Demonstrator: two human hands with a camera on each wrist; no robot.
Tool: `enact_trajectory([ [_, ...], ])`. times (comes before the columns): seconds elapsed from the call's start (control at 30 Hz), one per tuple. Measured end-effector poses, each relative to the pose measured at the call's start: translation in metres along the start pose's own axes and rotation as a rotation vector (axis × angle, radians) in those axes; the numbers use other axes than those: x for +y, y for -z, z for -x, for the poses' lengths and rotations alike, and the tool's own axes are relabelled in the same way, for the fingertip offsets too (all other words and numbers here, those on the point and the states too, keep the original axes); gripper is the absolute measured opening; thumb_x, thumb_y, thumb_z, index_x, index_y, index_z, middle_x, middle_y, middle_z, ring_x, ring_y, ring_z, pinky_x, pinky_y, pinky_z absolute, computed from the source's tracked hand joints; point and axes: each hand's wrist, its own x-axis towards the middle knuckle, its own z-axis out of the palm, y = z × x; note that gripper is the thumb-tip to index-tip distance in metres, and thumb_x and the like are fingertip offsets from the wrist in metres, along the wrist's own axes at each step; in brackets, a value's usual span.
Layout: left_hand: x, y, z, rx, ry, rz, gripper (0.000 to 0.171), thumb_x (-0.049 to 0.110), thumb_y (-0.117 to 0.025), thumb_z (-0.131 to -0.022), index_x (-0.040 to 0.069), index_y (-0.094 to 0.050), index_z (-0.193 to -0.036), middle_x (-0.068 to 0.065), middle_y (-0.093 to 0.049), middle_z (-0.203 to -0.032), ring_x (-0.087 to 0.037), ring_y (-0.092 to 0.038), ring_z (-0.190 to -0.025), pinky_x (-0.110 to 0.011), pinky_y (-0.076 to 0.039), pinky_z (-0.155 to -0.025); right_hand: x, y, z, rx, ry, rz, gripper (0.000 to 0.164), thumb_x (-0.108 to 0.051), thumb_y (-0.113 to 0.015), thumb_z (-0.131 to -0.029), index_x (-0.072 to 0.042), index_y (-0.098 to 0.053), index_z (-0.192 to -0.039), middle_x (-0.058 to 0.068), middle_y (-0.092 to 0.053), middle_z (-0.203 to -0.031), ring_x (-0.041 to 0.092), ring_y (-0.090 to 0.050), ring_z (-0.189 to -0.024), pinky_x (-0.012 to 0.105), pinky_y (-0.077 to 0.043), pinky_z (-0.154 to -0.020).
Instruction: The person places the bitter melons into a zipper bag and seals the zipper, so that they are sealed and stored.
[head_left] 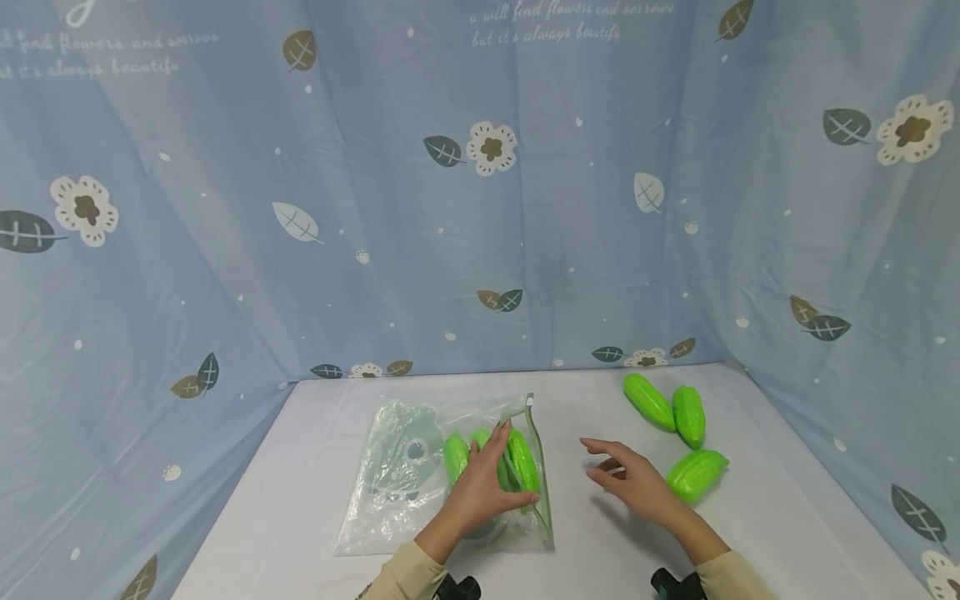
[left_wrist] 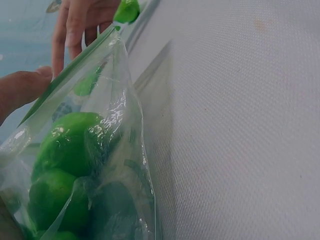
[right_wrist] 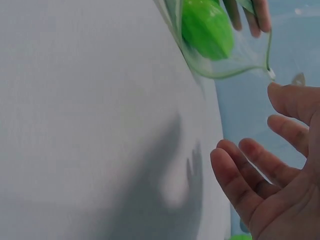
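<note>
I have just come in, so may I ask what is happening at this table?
A person's left hand touches a clear zip bag near its open mouth, thumb and fingers spread. At least three green ridged vegetables show inside the bag. The right hand is empty, in the space between the bag and three more vegetables lying on the white table, at the person's right.

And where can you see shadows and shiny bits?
Right wrist view: a soft-edged shadow with finger shapes on the white table; left wrist view: bright glints on the clear bag; head view: a faint shadow below the right hand.
</note>
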Motion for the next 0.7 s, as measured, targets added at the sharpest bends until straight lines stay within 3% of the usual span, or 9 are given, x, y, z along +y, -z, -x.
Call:
enact_trajectory([
  [0.3,0.0,-0.001,0.001,-0.011,0.017,0.011,0.115,0.052,-0.086,-0.077,0.013,-0.022,-0.164,-0.016,-0.024,-0.166,-0.063,-0.016,-0.143,-0.074,-0.025,-0.111,0.003,0.025,0.019,0.077,-0.073,-0.025,0.048,-0.019,-0.069,-0.099,-0.017,-0.056,-0.145,0.023,-0.059,-0.136,0.027,-0.067,-0.104,0.029,-0.06,-0.075],
  [0.5,0.0,-0.001,0.001,-0.006,0.019,0.001,0.114,0.053,-0.086,-0.077,0.013,-0.023,-0.163,-0.014,-0.024,-0.166,-0.062,-0.017,-0.143,-0.073,-0.025,-0.112,0.005,0.04,0.03,0.129,-0.096,0.049,0.048,-0.022,-0.068,-0.1,-0.018,-0.056,-0.146,0.02,-0.062,-0.134,0.027,-0.067,-0.108,0.028,-0.057,-0.082],
  [0.7,-0.001,-0.001,0.001,-0.009,0.026,-0.006,0.115,0.054,-0.086,-0.077,0.016,-0.022,-0.164,-0.013,-0.023,-0.167,-0.062,-0.016,-0.144,-0.073,-0.026,-0.112,0.011,0.053,0.04,0.176,-0.142,0.069,0.048,-0.028,-0.066,-0.101,-0.019,-0.054,-0.147,0.019,-0.062,-0.133,0.026,-0.067,-0.105,0.027,-0.057,-0.076],
])
